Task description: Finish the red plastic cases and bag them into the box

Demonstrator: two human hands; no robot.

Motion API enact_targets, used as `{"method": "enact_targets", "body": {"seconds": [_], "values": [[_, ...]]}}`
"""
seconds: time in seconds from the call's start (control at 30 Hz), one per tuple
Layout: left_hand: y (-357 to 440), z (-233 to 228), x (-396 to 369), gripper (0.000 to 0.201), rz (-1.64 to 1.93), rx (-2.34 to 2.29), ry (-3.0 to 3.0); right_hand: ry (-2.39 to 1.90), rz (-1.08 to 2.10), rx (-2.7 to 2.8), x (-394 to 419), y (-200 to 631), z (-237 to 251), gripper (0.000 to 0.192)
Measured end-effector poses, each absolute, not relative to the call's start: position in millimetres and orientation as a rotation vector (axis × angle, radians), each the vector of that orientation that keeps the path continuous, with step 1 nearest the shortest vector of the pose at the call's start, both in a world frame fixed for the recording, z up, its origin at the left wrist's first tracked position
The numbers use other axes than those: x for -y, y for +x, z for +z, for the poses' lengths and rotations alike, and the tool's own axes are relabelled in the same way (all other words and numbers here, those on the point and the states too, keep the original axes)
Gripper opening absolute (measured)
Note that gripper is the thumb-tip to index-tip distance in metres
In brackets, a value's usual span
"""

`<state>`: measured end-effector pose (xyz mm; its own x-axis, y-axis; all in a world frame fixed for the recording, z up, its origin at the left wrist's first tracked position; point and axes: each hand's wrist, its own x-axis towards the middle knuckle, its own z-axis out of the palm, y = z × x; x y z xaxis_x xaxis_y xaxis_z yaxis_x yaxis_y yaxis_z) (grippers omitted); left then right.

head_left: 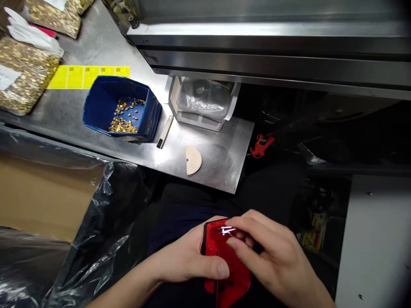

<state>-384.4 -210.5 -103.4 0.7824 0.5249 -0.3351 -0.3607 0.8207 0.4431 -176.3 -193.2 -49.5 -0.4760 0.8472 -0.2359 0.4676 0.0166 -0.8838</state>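
Left hand [189,256]: lowest in view, forearm coming in from the bottom left; fingers wrapped behind the red plastic part [226,267], thumb pressed flat across its front face, gripping it.
Right hand [272,256]: comes in from the bottom right, fingers curled over the part's upper edge, fingertips touching its top; closed on it.
Red plastic part: glossy, flat, roughly wedge-shaped, with a dark rim on its left side and small holes near its lower end; held over the lap, below the edge of the surface [221,158].
Blue bin [99,102]: on the surface, well apart from the hands, with small brass pieces [125,117] in its bottom.
Half-round disc [193,160]: pale, lying near the surface's front edge.
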Motion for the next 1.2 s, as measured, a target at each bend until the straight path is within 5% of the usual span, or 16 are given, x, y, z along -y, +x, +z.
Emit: {"method": "enact_targets", "body": {"seconds": [0.37, 1.2], "values": [[-376.8, -94.6, 209.7, 0.051, 0.501, -0.515, 0.448, -1.333, 1.193, 2.118, 209.8, -181.8, -60.4, 0.01], [-372.8, -97.3, 203.6, 0.049, 0.38, -0.584, 0.603, -1.35, 1.133, 2.14, 218.1, -177.5, -61.3, 0.016]]}}
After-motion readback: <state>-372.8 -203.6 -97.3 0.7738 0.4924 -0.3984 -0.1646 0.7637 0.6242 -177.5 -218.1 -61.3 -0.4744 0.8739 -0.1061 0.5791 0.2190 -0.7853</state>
